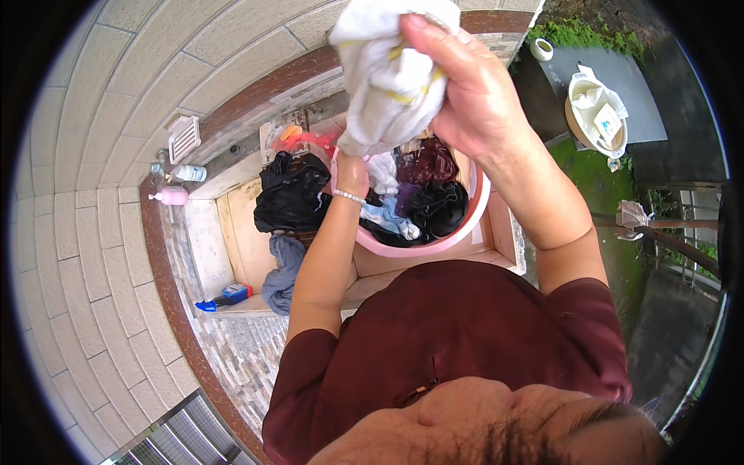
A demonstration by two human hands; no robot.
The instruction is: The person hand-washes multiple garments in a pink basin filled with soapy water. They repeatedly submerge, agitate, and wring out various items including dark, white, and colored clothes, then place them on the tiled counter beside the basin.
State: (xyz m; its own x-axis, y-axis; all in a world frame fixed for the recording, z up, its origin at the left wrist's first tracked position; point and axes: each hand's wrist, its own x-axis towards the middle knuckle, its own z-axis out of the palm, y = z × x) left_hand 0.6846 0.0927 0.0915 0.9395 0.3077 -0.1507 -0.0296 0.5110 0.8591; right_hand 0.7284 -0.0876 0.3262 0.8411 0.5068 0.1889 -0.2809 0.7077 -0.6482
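A crumpled white cloth with thin yellow stripes (391, 101) is held up above the basin; I cannot tell what garment it is. My right hand (477, 105) grips its upper right side, thumb pressed on the front. My left hand (350, 177), with a pearl-like bracelet at the wrist, reaches up to the cloth's lower end. Its fingers are covered by the cloth, so their grip is hidden. Below, a pink basin (418, 249) holds black (438, 205), maroon (428, 163) and light blue clothes (394, 218).
Black clothing (291, 194) and a grey garment (284, 271) lie left of the basin. A blue brush (225, 297) rests on the sink edge (209, 240). Beside the wall stand a pink bottle (172, 197) and white bottle (191, 173). Far right is a beige tub (577, 89).
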